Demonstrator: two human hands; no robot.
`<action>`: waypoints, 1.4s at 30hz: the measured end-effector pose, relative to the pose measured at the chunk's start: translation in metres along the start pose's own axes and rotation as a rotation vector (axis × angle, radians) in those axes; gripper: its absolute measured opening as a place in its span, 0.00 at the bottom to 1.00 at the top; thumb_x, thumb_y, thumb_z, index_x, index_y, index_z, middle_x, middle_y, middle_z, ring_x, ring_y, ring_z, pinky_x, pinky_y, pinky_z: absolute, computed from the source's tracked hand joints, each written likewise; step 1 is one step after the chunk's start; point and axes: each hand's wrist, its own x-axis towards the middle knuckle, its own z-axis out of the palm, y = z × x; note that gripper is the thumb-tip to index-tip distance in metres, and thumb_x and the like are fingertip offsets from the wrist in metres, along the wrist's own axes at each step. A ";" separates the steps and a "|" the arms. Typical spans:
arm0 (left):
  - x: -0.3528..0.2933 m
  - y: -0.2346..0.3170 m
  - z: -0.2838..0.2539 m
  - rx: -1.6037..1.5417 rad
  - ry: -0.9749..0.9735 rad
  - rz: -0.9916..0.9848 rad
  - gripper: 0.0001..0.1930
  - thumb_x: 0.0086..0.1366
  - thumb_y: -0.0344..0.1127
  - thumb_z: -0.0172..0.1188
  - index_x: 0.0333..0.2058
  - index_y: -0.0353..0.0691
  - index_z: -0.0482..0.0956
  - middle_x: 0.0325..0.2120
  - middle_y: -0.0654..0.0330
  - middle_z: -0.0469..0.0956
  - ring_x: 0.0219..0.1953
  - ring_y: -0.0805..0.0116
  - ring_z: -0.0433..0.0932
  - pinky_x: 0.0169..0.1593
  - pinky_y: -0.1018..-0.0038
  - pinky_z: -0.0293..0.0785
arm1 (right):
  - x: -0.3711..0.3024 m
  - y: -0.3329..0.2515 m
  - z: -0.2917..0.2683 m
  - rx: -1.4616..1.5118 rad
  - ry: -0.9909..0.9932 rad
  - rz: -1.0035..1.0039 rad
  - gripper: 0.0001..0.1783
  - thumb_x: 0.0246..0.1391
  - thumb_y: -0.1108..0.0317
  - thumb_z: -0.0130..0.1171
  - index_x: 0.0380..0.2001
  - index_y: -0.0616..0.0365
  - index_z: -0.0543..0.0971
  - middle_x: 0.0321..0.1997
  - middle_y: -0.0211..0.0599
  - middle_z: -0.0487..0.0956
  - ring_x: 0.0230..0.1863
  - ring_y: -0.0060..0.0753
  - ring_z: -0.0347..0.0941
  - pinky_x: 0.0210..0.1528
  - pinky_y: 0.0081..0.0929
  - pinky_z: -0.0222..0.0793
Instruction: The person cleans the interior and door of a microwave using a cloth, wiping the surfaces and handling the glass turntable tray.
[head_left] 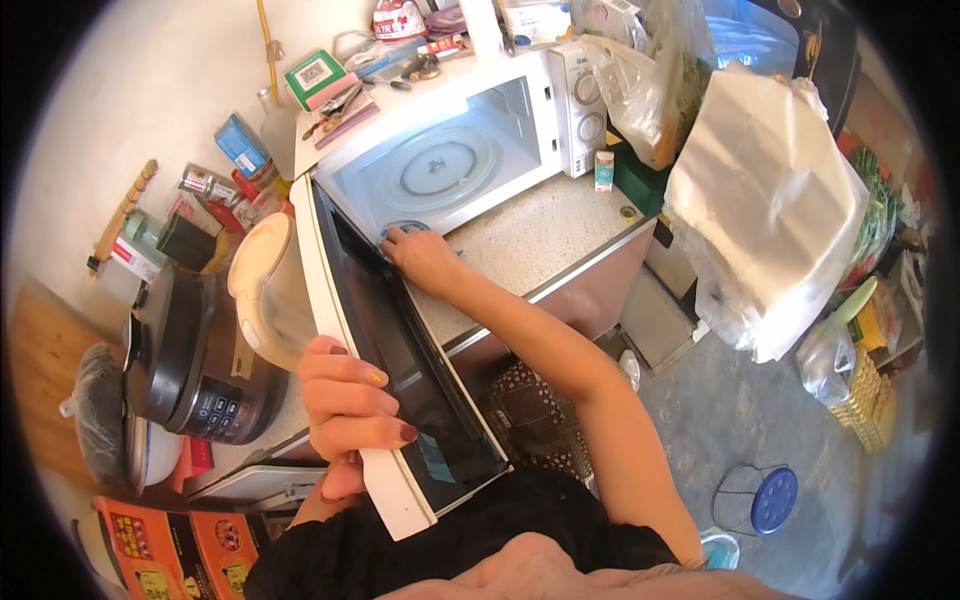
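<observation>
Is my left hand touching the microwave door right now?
Touching. The head view shows the left hand wrapped around the outer edge of the open microwave door, fingers curled over its white frame.

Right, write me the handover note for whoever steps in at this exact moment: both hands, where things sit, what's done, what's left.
Left hand: gripping the outer edge of the microwave door, holding it swung open.
Right hand: reaching in at the front lip of the microwave, fingers pressed on a blue cloth at the cavity's lower left corner.
Inside: the glass turntable sits in place with nothing on it.
Nearby: a rice cooker stands left of the door, its lid up.
Done: door open, cloth at the front edge.
Left: how much of the cavity is wiped cannot be told; the door remains to be shut.
</observation>
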 end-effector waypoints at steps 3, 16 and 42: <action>0.001 0.009 -0.005 0.037 0.000 -0.030 0.36 0.70 0.65 0.21 0.27 0.53 0.77 0.28 0.66 0.69 0.36 0.67 0.66 0.50 0.62 0.56 | 0.014 -0.017 -0.023 0.110 -0.015 0.034 0.09 0.46 0.75 0.57 0.34 0.59 0.75 0.37 0.44 0.73 0.39 0.50 0.75 0.38 0.42 0.73; 0.005 0.012 0.007 0.052 0.109 -0.099 0.36 0.71 0.64 0.24 0.25 0.53 0.81 0.27 0.70 0.72 0.33 0.69 0.70 0.42 0.66 0.57 | -0.001 0.045 -0.081 -0.380 0.255 0.094 0.10 0.45 0.78 0.56 0.34 0.66 0.76 0.42 0.47 0.72 0.45 0.47 0.70 0.45 0.38 0.72; 0.007 0.017 0.002 0.075 0.094 -0.111 0.35 0.73 0.61 0.25 0.23 0.53 0.80 0.27 0.70 0.72 0.32 0.69 0.71 0.41 0.66 0.57 | 0.001 0.015 -0.078 0.185 -0.048 0.429 0.11 0.55 0.70 0.52 0.36 0.65 0.79 0.47 0.51 0.73 0.45 0.51 0.75 0.48 0.41 0.72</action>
